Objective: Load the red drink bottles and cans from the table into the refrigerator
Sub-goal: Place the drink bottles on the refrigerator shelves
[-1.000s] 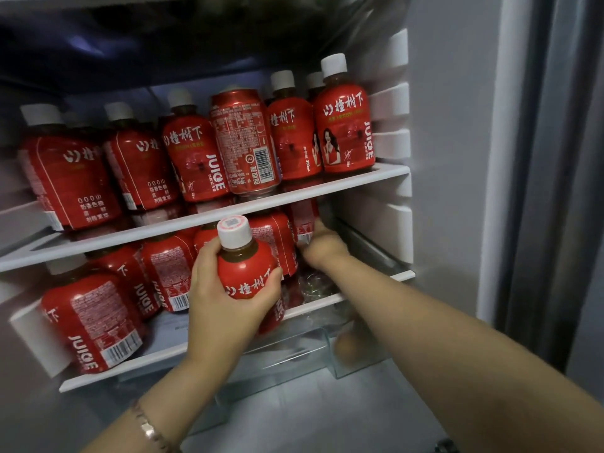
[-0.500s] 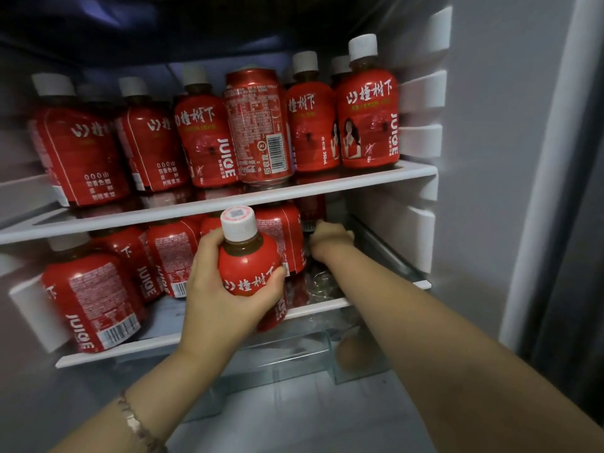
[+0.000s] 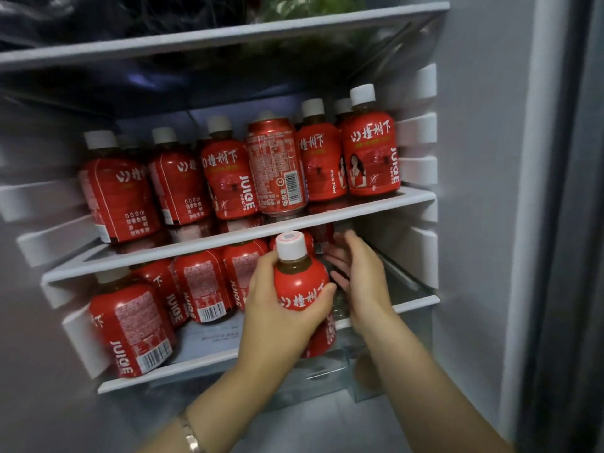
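My left hand [image 3: 277,315] grips a red juice bottle [image 3: 299,279] with a white cap, upright in front of the refrigerator's lower shelf [image 3: 209,361]. Just right of that bottle, my right hand [image 3: 362,273] is over the lower shelf with fingers spread and relaxed, holding nothing. Several red bottles [image 3: 202,286] stand on the lower shelf to the left. The upper shelf [image 3: 294,223] carries a row of red bottles [image 3: 369,152] and one red can [image 3: 276,165].
A glass shelf [image 3: 228,37] above holds dark bags and greens. White rail ribs [image 3: 420,135] line the right inner wall. A clear drawer [image 3: 327,384] sits under the lower shelf. The grey fridge side wall [image 3: 483,191] stands to the right.
My right hand has let go of the bottle at the back right of the lower shelf and drawn back, fingers now spread. The left hand keeps its bottle in nearly the same place.
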Tool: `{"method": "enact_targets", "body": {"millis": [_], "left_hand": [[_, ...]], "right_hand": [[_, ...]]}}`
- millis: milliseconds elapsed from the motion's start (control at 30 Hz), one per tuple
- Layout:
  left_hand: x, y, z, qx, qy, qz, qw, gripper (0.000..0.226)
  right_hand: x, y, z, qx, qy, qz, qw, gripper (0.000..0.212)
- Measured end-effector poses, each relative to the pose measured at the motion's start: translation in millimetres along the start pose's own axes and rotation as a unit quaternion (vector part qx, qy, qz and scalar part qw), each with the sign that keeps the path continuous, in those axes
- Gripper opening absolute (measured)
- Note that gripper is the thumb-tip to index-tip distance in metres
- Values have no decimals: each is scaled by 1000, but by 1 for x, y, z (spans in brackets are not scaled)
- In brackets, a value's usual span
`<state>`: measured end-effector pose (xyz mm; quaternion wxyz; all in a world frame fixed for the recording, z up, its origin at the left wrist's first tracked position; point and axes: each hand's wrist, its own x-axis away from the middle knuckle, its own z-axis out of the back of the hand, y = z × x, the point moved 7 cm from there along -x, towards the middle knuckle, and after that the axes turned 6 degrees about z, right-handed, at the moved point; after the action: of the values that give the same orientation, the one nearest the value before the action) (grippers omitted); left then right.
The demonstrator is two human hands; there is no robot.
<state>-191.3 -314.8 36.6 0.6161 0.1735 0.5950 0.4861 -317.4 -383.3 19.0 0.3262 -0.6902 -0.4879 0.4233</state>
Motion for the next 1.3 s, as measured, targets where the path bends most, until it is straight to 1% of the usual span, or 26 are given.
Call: {"method": "enact_targets", "body": {"millis": [67,100,167,200,267,333,400,467,533,567,633,667,733,767,800,833,867,900,933,1033,1067,1100,1200,1233,1300], "left_hand": [[-4,5,-13,-1,-35,0,999,59],[-6,5,-19,6,-59,9,998,58],[-12,4,-31,17,-130,36,991,55],[-15,3,-36,3,-170,45,984,54],[-25,0,-41,-68,-231,40,970,53],[-38,0,-39,-171,-254,-6,952,50],[-51,1,-32,-256,-233,-56,937,45],[-59,3,-26,-308,-199,-98,925,41],[-61,2,-24,-358,-153,-144,910,41],[-60,-1,-24,-391,-133,-163,896,43],[-52,-12,-27,-444,-115,-194,868,48],[-48,-17,-28,-451,-113,-207,861,51],[-42,-20,-26,-429,-107,-213,871,54],[-42,-20,-24,-415,-99,-214,879,52],[-44,-21,-24,-408,-90,-214,883,51],[-46,-20,-22,-406,-85,-215,884,50],[-47,-20,-24,-403,-80,-212,887,50],[-48,-20,-24,-402,-76,-208,888,50],[-48,-20,-24,-402,-77,-204,889,50],[-46,-21,-24,-395,-74,-200,894,47],[-46,-22,-24,-392,-74,-200,895,47],[-46,-23,-24,-390,-75,-198,896,47],[-47,-23,-23,-384,-73,-200,898,48],[-47,-23,-24,-383,-73,-200,899,48],[-47,-24,-25,-384,-72,-200,899,49]], "right_hand": [[21,-25,-1,34,-48,90,994,23],[26,-32,-3,54,-77,108,990,22],[30,-38,-1,90,-118,110,983,21],[30,-39,2,109,-123,104,981,22],[27,-38,7,148,-110,107,977,25],[26,-37,9,217,-89,139,962,34],[24,-31,7,280,-92,158,942,55],[20,-22,6,324,-94,177,925,74],[11,-16,10,336,-63,196,919,81],[4,-14,11,336,-41,201,919,83],[-14,-10,14,343,-3,187,920,88],[-26,-8,14,347,7,177,921,89],[-49,-5,14,369,-2,154,916,90],[-60,2,12,389,-23,123,913,89],[-71,14,10,422,-55,79,901,85],[-79,28,5,475,-90,34,874,80],[-85,41,4,537,-121,0,835,76],[-90,50,2,579,-140,-20,803,74],[-94,53,1,589,-152,-29,794,71],[-106,51,2,534,-179,-34,825,57],[-110,50,5,521,-184,-35,832,56],[-113,51,7,514,-185,-34,837,62],[-118,58,7,515,-155,-27,843,93],[-119,60,7,522,-147,-27,840,97],[-120,63,8,528,-146,-26,836,99]]}}
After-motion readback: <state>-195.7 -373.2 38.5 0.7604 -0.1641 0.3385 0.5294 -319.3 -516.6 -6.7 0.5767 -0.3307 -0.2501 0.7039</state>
